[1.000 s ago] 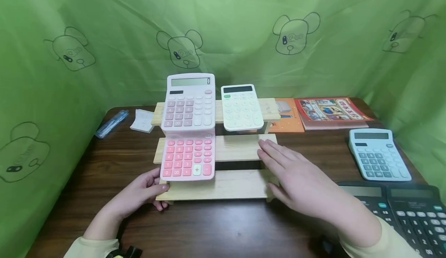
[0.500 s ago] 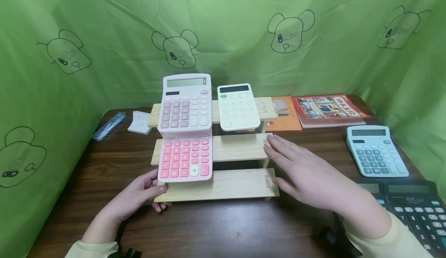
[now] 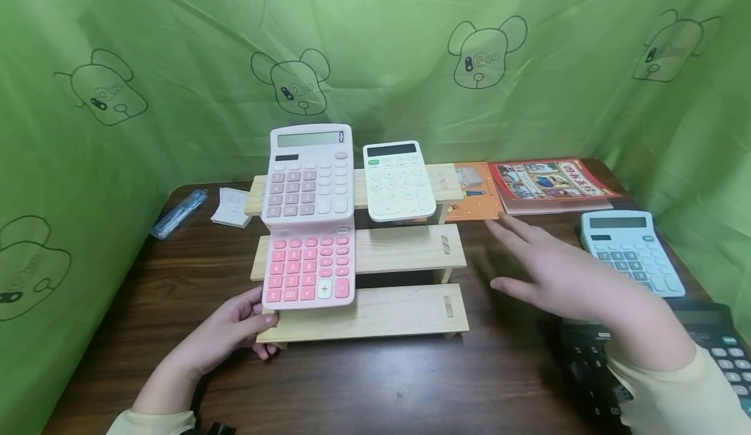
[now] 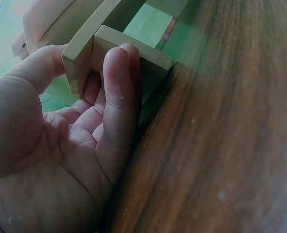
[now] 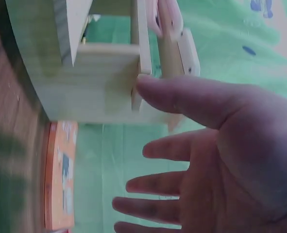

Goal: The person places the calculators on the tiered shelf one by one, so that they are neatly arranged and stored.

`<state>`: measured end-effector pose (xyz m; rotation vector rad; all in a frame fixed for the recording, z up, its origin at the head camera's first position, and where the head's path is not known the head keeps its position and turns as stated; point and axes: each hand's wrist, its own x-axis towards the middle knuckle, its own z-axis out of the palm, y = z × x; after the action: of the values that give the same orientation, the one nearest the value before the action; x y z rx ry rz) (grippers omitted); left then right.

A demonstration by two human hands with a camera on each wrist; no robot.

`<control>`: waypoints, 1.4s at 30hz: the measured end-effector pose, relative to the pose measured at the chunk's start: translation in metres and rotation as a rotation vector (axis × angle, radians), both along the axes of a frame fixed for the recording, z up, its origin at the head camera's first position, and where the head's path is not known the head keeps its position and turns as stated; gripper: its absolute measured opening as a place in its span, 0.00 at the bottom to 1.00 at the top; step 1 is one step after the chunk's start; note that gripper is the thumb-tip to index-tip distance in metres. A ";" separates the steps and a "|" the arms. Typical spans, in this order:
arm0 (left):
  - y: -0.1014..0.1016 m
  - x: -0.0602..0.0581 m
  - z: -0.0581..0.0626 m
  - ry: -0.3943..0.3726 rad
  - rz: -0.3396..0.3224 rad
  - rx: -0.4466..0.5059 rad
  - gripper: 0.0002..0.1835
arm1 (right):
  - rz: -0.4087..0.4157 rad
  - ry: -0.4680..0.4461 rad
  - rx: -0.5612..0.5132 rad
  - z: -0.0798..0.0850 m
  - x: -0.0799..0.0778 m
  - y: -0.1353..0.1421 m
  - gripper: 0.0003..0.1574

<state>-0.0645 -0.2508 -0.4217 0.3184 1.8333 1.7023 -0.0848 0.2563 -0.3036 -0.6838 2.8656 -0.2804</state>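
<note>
A three-tier wooden step rack (image 3: 364, 317) stands on the table. My left hand (image 3: 235, 327) grips the left end of its lowest step; in the left wrist view the thumb lies on the board (image 4: 77, 53) and the fingers curl under it. A pink calculator (image 3: 309, 269) leans on the lower steps, with a white-lilac calculator (image 3: 309, 174) above it. Beside that one a white-green calculator (image 3: 399, 180) leans on the top step. My right hand (image 3: 545, 265) hovers right of the rack, fingers spread, holding nothing; its palm shows in the right wrist view.
A light blue calculator (image 3: 630, 246) and black calculators (image 3: 701, 317) lie on the right, partly behind my right arm. An orange book (image 3: 472, 190) and a red book (image 3: 551, 180) lie at the back. Paper slips (image 3: 231, 207) and a blue packet (image 3: 179, 214) are left.
My right hand has moved off the right end of the rack, out to the right, fingers spreading. The left hand keeps its grip, and the calculators on the rack stay put.
</note>
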 end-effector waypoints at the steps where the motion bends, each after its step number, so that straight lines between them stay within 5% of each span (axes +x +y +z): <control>1: 0.000 0.000 0.000 -0.001 -0.001 -0.001 0.27 | -0.014 0.003 -0.002 0.000 -0.002 0.003 0.58; 10: 0.002 -0.002 0.003 -0.005 -0.003 -0.019 0.27 | -0.157 0.027 0.060 -0.013 -0.028 0.037 0.61; 17: 0.003 -0.002 0.003 -0.013 0.001 -0.024 0.27 | -0.302 -0.031 0.024 -0.018 -0.047 0.097 0.64; 28: -0.001 0.000 0.000 0.015 -0.006 0.016 0.25 | -0.548 -0.110 -0.041 -0.036 -0.055 0.166 0.75; 35: -0.002 0.000 -0.001 0.002 -0.005 0.004 0.25 | -0.541 -0.252 -0.041 -0.049 -0.060 0.180 0.81; 42: -0.001 0.000 0.000 0.009 -0.003 0.002 0.25 | -0.542 -0.265 -0.047 -0.060 -0.062 0.179 0.83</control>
<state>-0.0647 -0.2518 -0.4216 0.3298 1.8364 1.7029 -0.1467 0.4356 -0.3639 0.1357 2.7322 -0.4698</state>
